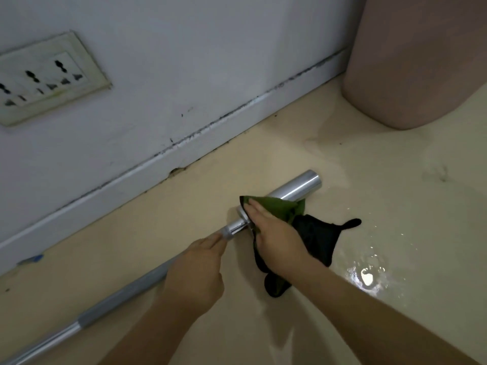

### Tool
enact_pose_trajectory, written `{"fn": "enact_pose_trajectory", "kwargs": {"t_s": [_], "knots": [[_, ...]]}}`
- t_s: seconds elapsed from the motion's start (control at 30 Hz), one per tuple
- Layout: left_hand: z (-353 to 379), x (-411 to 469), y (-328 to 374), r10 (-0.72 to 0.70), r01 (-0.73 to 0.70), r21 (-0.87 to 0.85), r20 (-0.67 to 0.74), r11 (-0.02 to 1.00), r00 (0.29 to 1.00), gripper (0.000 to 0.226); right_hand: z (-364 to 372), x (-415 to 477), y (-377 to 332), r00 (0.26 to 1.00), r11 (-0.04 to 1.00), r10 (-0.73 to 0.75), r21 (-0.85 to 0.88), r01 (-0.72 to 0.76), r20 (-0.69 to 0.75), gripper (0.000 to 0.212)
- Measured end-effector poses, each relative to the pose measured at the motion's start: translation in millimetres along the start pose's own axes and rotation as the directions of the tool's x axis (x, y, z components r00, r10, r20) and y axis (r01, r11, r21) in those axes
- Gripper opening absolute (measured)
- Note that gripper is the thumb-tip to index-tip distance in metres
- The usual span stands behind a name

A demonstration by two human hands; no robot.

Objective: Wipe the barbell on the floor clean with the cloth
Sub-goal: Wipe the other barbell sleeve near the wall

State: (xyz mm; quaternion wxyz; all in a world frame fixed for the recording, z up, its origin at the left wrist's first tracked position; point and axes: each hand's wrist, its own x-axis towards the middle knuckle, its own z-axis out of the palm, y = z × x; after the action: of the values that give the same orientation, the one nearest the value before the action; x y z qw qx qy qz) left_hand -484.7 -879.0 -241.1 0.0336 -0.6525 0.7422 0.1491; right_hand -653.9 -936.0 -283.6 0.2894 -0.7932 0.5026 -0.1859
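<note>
A silver barbell (300,187) lies on the beige floor, running from the lower left up to its thick sleeve end at centre right. My left hand (195,272) is wrapped around the bar's shaft just below the collar. My right hand (274,233) presses a green and black cloth (316,235) flat onto the sleeve beside the collar. The cloth drapes over the sleeve and trails onto the floor to the right and below my hand. The collar is partly hidden by my fingers and the cloth.
A white wall with a skirting board (163,167) runs close behind the bar. A socket plate (50,77) sits on the wall at upper left. A pink rounded container (416,61) stands at upper right. The floor (369,280) has a glossy light reflection at the right.
</note>
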Motion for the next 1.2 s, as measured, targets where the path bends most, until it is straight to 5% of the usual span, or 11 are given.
{"fn": "enact_pose_trajectory", "kwargs": {"t_s": [0.07, 0.17, 0.37, 0.47, 0.53, 0.63, 0.7, 0.8, 0.97, 1.1, 1.2], "knots": [[0, -2, -1, 0.006, -0.006, 0.010, 0.019, 1.000, 1.000, 0.077, -24, 5, 24, 0.999, 0.992, -0.040, -0.118, 0.039, -0.005, 0.068], [3, -6, 8, 0.000, -0.006, 0.077, 0.078, 0.997, 0.997, 0.075, -69, 31, 76, 0.985, 0.945, 0.138, -0.285, -0.161, -0.101, 0.054], [2, -3, 9, 0.029, -0.032, 0.127, 0.024, 0.991, 0.999, 0.076, -40, 10, 85, 0.808, 0.846, 0.455, -0.100, -0.523, -0.375, 0.038], [8, -4, 15, 0.008, -0.010, 0.151, 0.008, 0.988, 1.000, 0.073, -16, -25, 70, 0.881, 0.866, 0.374, -0.231, -0.444, -0.290, 0.031], [12, -4, 16, 0.011, -0.010, 0.152, -0.011, 0.988, 1.000, 0.072, -24, -31, 60, 0.846, 0.886, 0.435, -0.023, -0.464, -0.310, 0.038], [12, -5, 16, -0.008, 0.014, 0.111, -0.049, 0.994, 0.999, 0.072, -51, 0, 61, 0.672, 0.837, 0.546, 0.352, -0.418, -0.500, 0.052], [14, -5, 18, -0.018, 0.023, 0.084, -0.051, 0.996, 0.999, 0.072, -50, 19, 62, 0.762, 0.926, 0.355, 0.093, -0.365, -0.542, 0.049], [17, 0, 25, 0.001, 0.003, 0.060, -0.055, 0.998, 0.998, 0.078, -34, 21, 59, 0.897, 0.937, 0.140, -0.236, -0.256, -0.419, 0.050], [15, 14, 33, -0.017, 0.026, 0.191, -0.046, 0.981, 0.999, 0.079, -10, -16, 35, 0.963, 0.987, 0.014, -0.150, -0.056, -0.268, 0.054], [14, 21, 18, 0.000, 0.009, 0.209, -0.043, 0.978, 0.999, 0.082, -38, 31, 48, 0.866, 0.978, 0.171, -0.025, -0.207, -0.471, 0.046], [9, 29, 9, -0.014, 0.017, 0.176, -0.018, 0.984, 1.000, 0.084, -16, 30, 41, 0.941, 0.941, 0.054, -0.298, -0.159, -0.334, 0.060]]}}
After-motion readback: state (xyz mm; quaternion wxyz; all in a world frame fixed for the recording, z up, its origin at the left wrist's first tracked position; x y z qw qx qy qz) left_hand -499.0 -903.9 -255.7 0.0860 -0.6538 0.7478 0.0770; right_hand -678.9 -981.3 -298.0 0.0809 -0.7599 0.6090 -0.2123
